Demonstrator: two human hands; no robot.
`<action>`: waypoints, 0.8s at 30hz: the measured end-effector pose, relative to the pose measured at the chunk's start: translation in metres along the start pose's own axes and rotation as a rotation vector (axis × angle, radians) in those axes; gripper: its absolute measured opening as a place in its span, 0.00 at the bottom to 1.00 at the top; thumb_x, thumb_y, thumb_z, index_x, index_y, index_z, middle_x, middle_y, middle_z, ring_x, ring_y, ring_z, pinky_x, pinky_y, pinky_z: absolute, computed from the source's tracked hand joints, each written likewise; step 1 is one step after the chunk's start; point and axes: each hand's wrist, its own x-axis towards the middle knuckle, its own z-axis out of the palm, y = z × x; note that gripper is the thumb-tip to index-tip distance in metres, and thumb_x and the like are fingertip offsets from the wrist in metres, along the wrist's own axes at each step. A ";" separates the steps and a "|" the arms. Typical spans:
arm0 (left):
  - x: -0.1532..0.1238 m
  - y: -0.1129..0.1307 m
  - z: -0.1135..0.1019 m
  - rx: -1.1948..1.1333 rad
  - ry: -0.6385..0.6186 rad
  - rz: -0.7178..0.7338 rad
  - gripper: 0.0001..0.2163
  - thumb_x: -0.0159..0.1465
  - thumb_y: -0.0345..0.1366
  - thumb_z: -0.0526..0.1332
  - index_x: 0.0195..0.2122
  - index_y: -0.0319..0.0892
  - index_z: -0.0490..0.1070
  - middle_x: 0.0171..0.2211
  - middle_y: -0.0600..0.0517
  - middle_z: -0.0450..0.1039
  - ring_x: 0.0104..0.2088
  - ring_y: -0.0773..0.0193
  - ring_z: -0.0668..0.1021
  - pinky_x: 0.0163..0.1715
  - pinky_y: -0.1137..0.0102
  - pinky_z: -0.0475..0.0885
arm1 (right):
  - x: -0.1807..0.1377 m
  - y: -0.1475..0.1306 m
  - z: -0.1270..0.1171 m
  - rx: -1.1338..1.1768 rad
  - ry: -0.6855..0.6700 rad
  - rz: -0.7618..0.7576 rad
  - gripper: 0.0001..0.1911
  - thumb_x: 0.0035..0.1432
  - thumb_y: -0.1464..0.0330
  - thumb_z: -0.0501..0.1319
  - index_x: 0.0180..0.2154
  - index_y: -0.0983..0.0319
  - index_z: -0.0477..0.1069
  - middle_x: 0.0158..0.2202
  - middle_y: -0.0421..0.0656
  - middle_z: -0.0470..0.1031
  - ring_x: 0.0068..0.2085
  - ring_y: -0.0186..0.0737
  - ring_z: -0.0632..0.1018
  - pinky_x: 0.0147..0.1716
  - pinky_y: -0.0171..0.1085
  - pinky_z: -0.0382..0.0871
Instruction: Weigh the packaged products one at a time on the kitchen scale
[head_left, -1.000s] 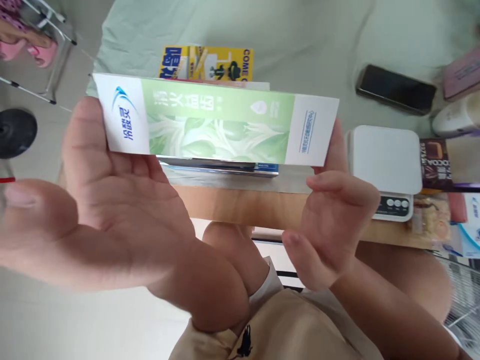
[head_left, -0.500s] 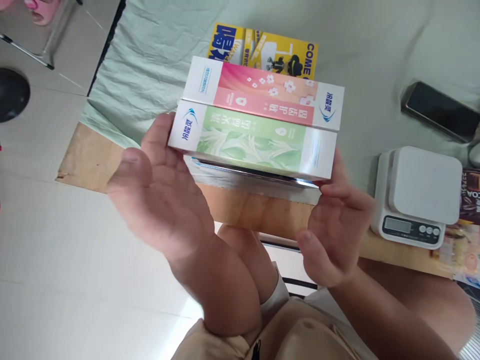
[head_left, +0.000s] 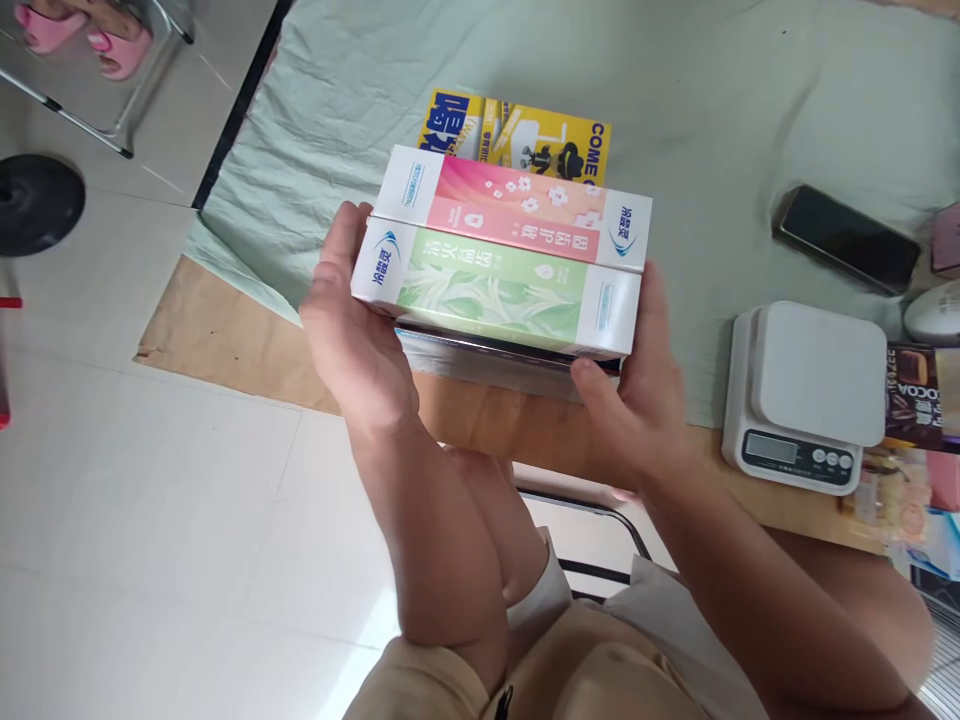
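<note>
A green toothpaste box point(head_left: 495, 290) lies flat, side by side with a pink toothpaste box point(head_left: 517, 210) just beyond it, on the edge of a table draped with a pale green cloth point(head_left: 675, 120). My left hand point(head_left: 352, 330) grips the green box's left end, fingers wrapped round it. My right hand point(head_left: 637, 390) grips its right end, thumb at the box's lower right corner. A darker flat box point(head_left: 480, 352) shows underneath the green one.
A yellow box point(head_left: 525, 130) lies behind the pink one. A white kitchen scale point(head_left: 806, 400) stands to the right, a black phone point(head_left: 847, 240) behind it, snack packets point(head_left: 911, 395) at the far right. A wooden table edge point(head_left: 480, 420) and white floor tiles lie below.
The green box went from lifted close to the camera down onto the table beside the pink box. Both hands, open around it a second ago, have closed on its ends.
</note>
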 end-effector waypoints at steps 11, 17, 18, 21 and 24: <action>0.004 -0.001 0.008 -0.070 0.002 0.037 0.17 0.64 0.47 0.61 0.48 0.46 0.81 0.50 0.52 0.82 0.59 0.53 0.79 0.60 0.62 0.76 | 0.004 -0.005 0.007 -0.049 -0.001 0.056 0.50 0.60 0.60 0.63 0.75 0.50 0.37 0.75 0.49 0.55 0.70 0.57 0.69 0.60 0.60 0.77; 0.002 0.002 0.011 -0.046 0.028 0.008 0.18 0.70 0.46 0.52 0.51 0.44 0.76 0.51 0.51 0.81 0.59 0.53 0.79 0.62 0.57 0.75 | 0.006 -0.015 0.003 -0.094 -0.048 0.100 0.48 0.62 0.61 0.59 0.75 0.50 0.34 0.75 0.48 0.55 0.71 0.57 0.68 0.61 0.61 0.77; 0.002 0.001 0.010 -0.045 0.047 -0.003 0.18 0.70 0.46 0.51 0.50 0.45 0.76 0.52 0.52 0.81 0.60 0.54 0.79 0.63 0.57 0.74 | 0.006 -0.016 0.001 -0.087 -0.057 0.109 0.48 0.62 0.61 0.58 0.75 0.49 0.34 0.75 0.48 0.56 0.71 0.56 0.68 0.60 0.61 0.77; 0.004 -0.002 0.005 -0.046 0.092 -0.024 0.20 0.71 0.49 0.48 0.51 0.46 0.75 0.53 0.51 0.80 0.63 0.53 0.77 0.68 0.56 0.71 | 0.004 -0.015 -0.002 -0.080 -0.092 0.151 0.47 0.63 0.61 0.58 0.75 0.50 0.34 0.73 0.50 0.60 0.69 0.56 0.70 0.60 0.62 0.77; 0.004 -0.003 0.003 -0.061 0.076 -0.042 0.23 0.72 0.53 0.48 0.53 0.44 0.73 0.55 0.49 0.78 0.64 0.51 0.75 0.71 0.53 0.67 | 0.000 -0.012 0.000 -0.137 -0.093 0.119 0.44 0.63 0.60 0.59 0.74 0.50 0.41 0.67 0.52 0.67 0.66 0.58 0.73 0.62 0.67 0.74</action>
